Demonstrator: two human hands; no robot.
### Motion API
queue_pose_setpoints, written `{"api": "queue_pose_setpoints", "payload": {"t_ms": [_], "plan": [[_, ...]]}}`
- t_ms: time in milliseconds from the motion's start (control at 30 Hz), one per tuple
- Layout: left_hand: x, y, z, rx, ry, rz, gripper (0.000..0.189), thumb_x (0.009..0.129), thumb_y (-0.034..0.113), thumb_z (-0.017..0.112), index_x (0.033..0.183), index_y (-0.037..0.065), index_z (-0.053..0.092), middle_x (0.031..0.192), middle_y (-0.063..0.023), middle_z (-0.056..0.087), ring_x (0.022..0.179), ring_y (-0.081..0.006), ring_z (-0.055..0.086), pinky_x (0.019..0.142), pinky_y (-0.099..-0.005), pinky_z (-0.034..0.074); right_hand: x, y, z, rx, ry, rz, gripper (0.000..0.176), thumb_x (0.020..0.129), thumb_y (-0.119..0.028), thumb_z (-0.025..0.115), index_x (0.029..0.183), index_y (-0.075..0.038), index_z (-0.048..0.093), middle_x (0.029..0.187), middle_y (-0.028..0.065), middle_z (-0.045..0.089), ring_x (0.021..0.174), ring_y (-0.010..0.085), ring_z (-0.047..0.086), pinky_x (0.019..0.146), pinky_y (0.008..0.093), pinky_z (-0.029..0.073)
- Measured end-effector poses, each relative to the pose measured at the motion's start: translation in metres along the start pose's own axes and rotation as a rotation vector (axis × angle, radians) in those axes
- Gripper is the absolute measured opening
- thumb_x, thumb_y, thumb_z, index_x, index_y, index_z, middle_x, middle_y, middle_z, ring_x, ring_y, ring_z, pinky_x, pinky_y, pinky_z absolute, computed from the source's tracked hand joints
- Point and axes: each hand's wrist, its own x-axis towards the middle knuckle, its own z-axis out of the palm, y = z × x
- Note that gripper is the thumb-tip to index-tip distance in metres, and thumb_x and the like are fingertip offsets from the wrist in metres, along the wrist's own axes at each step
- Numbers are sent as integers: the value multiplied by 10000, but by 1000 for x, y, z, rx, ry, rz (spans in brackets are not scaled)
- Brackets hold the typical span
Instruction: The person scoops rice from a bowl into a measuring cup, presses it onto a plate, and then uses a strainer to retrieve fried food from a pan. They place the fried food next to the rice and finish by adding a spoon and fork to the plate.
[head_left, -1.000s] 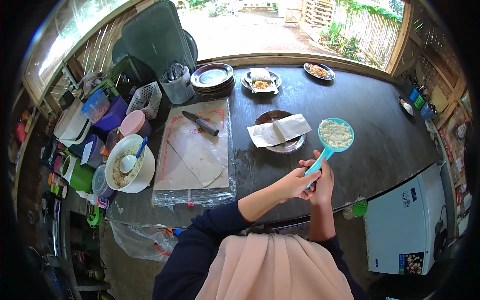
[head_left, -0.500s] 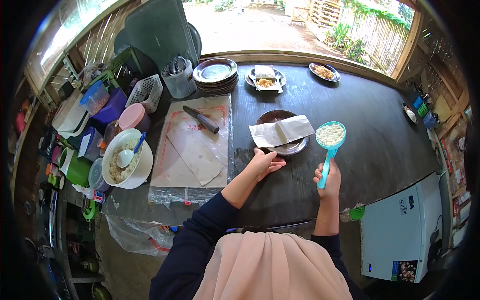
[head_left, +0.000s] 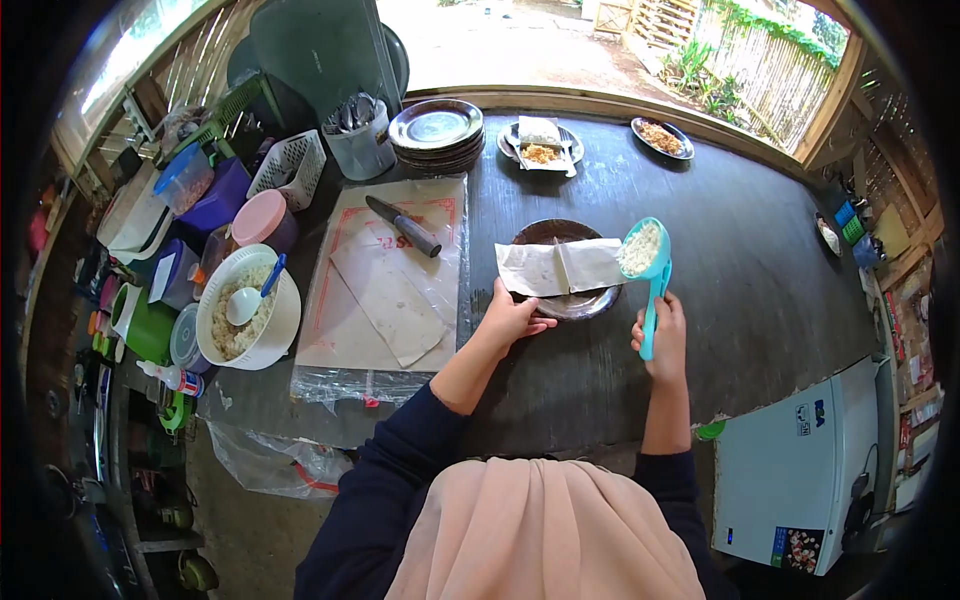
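Setting: dark wooden counter under an open window looking onto a yard, so lots of daylight. I'm placing everything off the brown plate in the middle.
Right fingers: wrapped tight round the handle of a teal scoop.
Right hand: just on the near-right side of the plate, held above the counter.
Scoop: tipped over the plate's right edge, mouth facing the plate, with white rice packed in it. Can't tell if any has dropped out.
Left fingers: loose and spread flat, not gripping anything.
Left hand: resting at the plate's near-left rim, right by the corner of the paper. Can't really tell if it's touching the paper or only the rim.
Paper: folded pale sheet lying across the plate, sticking out past its left side.
Left of the plate: a stack of wrapping sheets in clear plastic with a knife lying on top.
Further left of it: a white bowl of rice with a blue-handled spoon stuck in, then a clutter of tubs and lids.
Beyond the plate: a stack of plates, a cutlery holder, and two small dishes with food near the window.
Near-right of the plate: a white appliance, below the counter edge.
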Motion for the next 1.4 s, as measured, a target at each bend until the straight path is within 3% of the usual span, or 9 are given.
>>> {"api": "queue_pose_setpoints", "payload": {"t_ms": [67,133,167,267,367,833,1100,1333,1400], "plan": [[-1,1,0,-3,-1,-4,446,859,22,403,1188,126,121,1080,-192,467,758,-256,634,582,-277,538,8,-6,3,-96,-11,-29,357,883,-193,417,1196,-49,324,633,54,471,414,118,439,359,259,357],[0,0,0,-6,-2,-9,453,857,17,401,1193,124,117,1087,-195,462,759,-259,634,584,-279,539,12,-9,8,-764,-5,-241,388,870,-168,436,1223,-39,337,655,92,521,450,195,525,400,302,417],[2,-2,-1,-20,-3,20,461,850,5,392,1195,120,108,1074,-203,468,730,-266,636,564,-280,540,33,12,-6,-1031,-30,-810,385,862,-118,436,1228,-30,356,712,158,539,549,286,577,500,404,460],[1,-1,0,-47,-3,42,488,841,-9,387,1208,118,91,1064,-212,473,704,-275,637,548,-285,542,14,0,14,-1470,-139,-687,420,840,-111,462,1241,-38,361,777,201,552,671,384,583,603,464,460],[0,1,0,-46,-20,25,516,843,-5,396,1228,124,78,1081,-212,456,742,-283,632,581,-293,547,12,-4,22,-1656,-143,-642,475,825,-157,489,1268,-69,343,780,179,560,634,358,594,562,445,485],[-2,3,0,-20,-28,9,545,846,6,407,1241,129,53,1101,-214,439,757,-283,632,593,-291,553,15,7,33,-1645,-122,-673,483,823,-169,490,1276,-67,357,749,169,569,627,350,599,553,424,492],[3,-3,-3,10,5,-22,257,873,83,471,1055,-71,376,902,-171,566,753,-238,636,581,-245,545,14,19,38,-1590,-133,-709,500,820,-182,502,1286,-80,353,724,154,568,607,346,599,536,420,493],[-1,-4,-6,13,18,18,281,877,148,486,1052,-56,402,826,-155,592,682,-198,635,530,-230,523,13,17,40,-1627,-123,-687,496,820,-181,506,1284,-91,355,746,157,576,631,349,603,550,428,493],[-8,3,-9,241,-162,-120,311,883,237,485,1022,-38,443,713,-127,607,597,-152,619,500,-209,493,13,14,40,-1627,-116,-677,488,820,-180,505,1277,-92,362,752,159,578,645,352,602,560,431,493]]}}
